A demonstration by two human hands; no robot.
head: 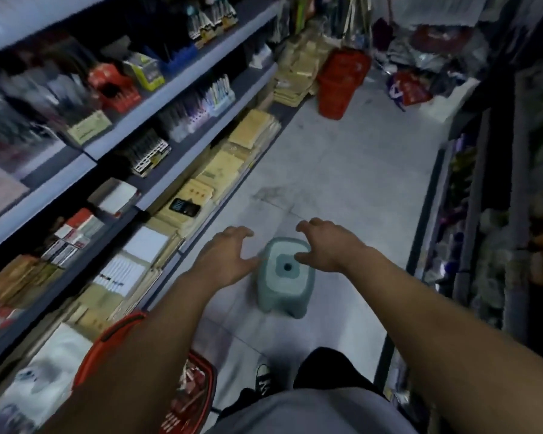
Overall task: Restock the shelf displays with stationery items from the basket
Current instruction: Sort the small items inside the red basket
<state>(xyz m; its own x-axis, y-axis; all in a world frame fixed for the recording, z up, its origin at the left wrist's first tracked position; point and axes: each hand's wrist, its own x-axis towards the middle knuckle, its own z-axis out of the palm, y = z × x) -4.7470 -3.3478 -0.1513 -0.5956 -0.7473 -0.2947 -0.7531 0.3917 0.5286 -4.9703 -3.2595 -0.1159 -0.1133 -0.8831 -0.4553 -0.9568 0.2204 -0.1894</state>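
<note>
Basket (212,383): red, on floor, btm left, next to lowest shelf, partly hidden.
Items (187,393): packs inside basket, blurry.
Shelves (170,89): left side, stocked w/ pens, pads.

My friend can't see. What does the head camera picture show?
The left hand and right hand reach, spread open, toward a small teal stool on the aisle floor. A red basket sits below the left arm, beside stationery shelves.

The stool (284,286) is pale green with a darker green square on top. The near basket (210,383) is red. The far basket (342,79) is red too. The shoe (262,379) is black and white.
</note>
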